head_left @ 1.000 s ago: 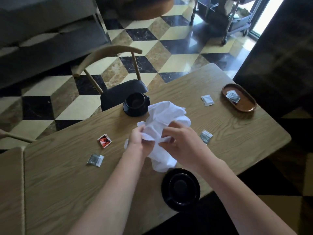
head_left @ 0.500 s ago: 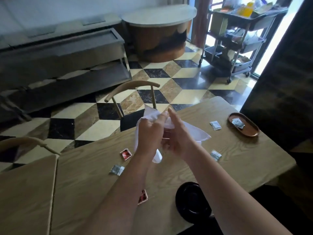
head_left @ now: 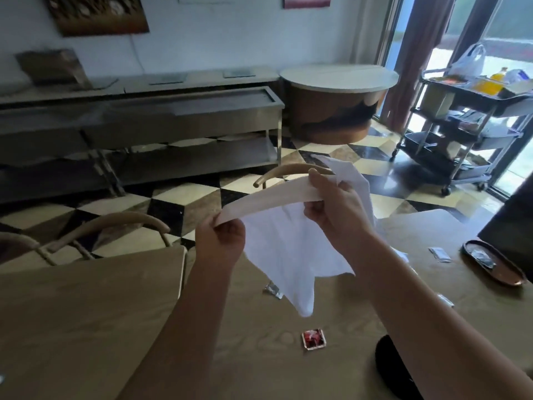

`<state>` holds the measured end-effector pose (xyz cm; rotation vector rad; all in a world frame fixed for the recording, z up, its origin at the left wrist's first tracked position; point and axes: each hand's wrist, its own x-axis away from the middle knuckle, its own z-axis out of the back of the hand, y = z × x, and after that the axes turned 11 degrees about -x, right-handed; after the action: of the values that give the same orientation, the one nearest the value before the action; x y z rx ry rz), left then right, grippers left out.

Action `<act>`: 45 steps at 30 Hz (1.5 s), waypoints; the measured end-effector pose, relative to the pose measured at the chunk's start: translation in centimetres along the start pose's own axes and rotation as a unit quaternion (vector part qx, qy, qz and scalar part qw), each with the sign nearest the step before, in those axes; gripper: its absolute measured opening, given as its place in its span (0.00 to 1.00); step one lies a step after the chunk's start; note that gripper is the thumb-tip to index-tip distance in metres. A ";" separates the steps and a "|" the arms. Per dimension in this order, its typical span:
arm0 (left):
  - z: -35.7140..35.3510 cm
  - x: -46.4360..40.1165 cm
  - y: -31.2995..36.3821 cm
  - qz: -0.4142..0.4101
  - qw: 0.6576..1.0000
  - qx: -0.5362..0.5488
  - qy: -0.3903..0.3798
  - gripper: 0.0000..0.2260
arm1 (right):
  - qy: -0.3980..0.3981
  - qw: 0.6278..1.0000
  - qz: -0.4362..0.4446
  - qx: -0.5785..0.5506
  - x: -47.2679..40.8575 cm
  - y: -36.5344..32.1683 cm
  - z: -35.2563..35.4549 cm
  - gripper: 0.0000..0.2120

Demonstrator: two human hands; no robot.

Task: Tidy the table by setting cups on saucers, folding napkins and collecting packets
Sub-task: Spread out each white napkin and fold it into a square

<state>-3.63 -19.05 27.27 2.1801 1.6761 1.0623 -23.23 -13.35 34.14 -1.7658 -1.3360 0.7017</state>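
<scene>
A white cloth napkin hangs in the air above the wooden table. My left hand pinches its upper edge at the left, and my right hand grips the same edge further right, so the edge is stretched between them. The rest of the napkin droops toward the table. A red packet lies on the table below it, a silver packet peeks out beside the cloth, and a white packet lies at the right. A black saucer shows partly under my right forearm.
A brown oval tray holding a packet sits near the table's right edge. Two wooden chairs stand on the checkered floor behind the table. A steel counter, a round counter and a wheeled cart are further back.
Both hands have lifted the napkin off the table and pulled apart, stretching its top edge. The camera has tilted up, so the cup on its saucer is out of sight.
</scene>
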 end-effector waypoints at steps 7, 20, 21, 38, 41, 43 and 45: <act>7.1 -0.5 7.4 -0.003 1.000 -0.006 0.029 0.13 | 0.107 0.986 -0.081 -0.100 -0.9 5.8 -2.8 0.12; 6.6 -9.9 15.2 -0.081 0.991 -0.103 0.035 0.16 | 0.148 0.981 -0.121 -0.017 -12.1 11.7 -4.3 0.02; 6.0 -10.4 15.9 -0.093 0.991 -0.091 0.005 0.16 | 0.147 0.982 -0.117 -0.024 -12.8 11.4 -4.5 0.04; 24.1 -5.6 5.8 0.049 0.970 -0.140 0.192 0.12 | 0.138 0.942 -0.263 0.158 -3.3 22.5 6.1 0.15; 28.9 -3.5 2.0 0.145 0.934 -0.191 0.264 0.07 | 0.193 0.912 -0.320 0.169 0.4 26.2 10.5 0.11; 31.9 -1.9 -0.1 0.189 0.911 -0.221 0.291 0.06 | 0.234 0.892 -0.355 0.153 3.3 27.9 13.0 0.07; 34.6 0.1 -1.9 0.212 0.891 -0.248 0.314 0.08 | 0.260 0.877 -0.377 0.146 6.5 29.2 15.3 0.02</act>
<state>16.98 -9.18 1.20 1.9917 0.9020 2.2163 -18.61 -6.77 1.52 -0.9519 -1.2992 -0.0259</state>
